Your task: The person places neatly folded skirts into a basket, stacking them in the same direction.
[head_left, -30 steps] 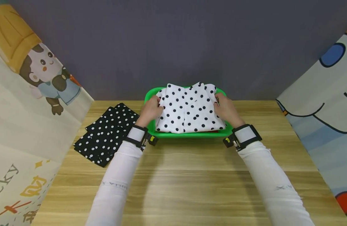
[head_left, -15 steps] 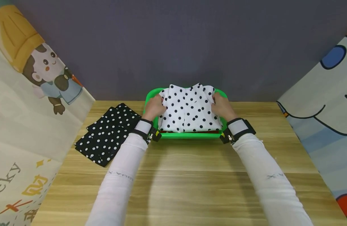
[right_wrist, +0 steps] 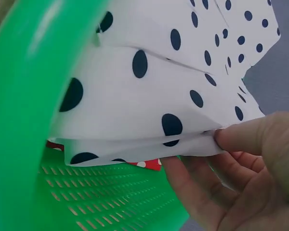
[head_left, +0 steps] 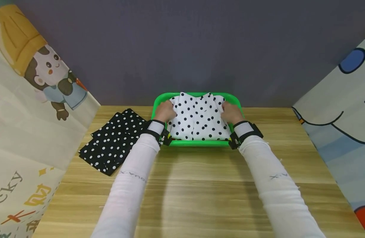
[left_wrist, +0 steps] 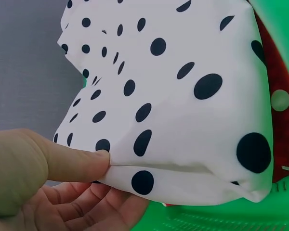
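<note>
Inside green basket [head_left: 197, 143] — folded dotted cloth [head_left: 198, 117] | both hands [head_left: 165, 111] [head_left: 231, 112] pinch its edges

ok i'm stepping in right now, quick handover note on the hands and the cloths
Left hand: pinches the left edge of the folded white polka-dot cloth, thumb on top, fingers underneath.
Right hand: pinches the right edge the same way.
The white cloth sits low in the green basket, on top of a red dotted cloth; the wrist views suggest its sides are not fully down.
The folded black polka-dot cloth lies on the wooden table, left of the basket.
Done: white cloth folded and in the basket.
Left: probably let go of it; the black cloth is still outside.
</note>
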Motion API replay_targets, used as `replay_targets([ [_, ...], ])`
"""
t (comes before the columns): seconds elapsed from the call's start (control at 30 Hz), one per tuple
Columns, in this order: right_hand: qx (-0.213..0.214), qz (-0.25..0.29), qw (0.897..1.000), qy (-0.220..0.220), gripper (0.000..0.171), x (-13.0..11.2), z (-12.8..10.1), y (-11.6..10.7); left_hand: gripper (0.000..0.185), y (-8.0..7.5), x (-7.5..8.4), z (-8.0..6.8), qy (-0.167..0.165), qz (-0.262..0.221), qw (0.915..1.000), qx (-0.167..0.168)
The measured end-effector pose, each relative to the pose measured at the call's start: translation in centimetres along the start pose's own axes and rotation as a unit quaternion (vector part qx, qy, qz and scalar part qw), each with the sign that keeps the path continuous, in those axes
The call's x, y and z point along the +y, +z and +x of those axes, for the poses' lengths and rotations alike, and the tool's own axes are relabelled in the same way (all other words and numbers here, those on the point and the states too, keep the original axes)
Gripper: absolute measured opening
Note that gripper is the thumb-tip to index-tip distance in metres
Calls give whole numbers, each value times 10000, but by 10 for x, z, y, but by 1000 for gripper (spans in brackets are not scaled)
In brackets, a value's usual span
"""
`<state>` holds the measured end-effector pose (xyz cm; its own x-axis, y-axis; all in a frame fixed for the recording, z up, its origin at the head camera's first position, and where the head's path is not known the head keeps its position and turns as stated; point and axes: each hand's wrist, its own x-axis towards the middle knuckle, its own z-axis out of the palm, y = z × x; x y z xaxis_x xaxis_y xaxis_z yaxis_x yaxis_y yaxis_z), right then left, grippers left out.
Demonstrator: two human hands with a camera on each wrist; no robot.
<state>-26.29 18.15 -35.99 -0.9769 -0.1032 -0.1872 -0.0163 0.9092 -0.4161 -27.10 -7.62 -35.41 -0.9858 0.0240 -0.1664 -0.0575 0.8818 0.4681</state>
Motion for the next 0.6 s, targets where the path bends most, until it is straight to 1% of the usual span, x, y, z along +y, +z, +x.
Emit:
replay_targets([
  [0.03, -22, -15, 10000, 5, 22, -1, 0, 1, 5, 1, 0, 0, -34, 38, 10000, -46],
  [0.17, -141, -52, 9999, 27, 11, -3, 1, 4, 13, 4, -1, 1, -142, 183, 9995, -231],
  [0.27, -251, -48, 9997, 47, 6, -4, 2, 6, 17, 6, -2, 3, -200, 286, 9988, -351],
  [0.43, -434, -153, 9989, 40, 4, -5, 2, 7, 22, 8, -2, 5, -257, 429, 9973, -541],
  [0.6, -806, -70, 9967, 63, 6, -4, 2, 7, 21, 9, -3, 7, -297, 519, 9960, -661],
])
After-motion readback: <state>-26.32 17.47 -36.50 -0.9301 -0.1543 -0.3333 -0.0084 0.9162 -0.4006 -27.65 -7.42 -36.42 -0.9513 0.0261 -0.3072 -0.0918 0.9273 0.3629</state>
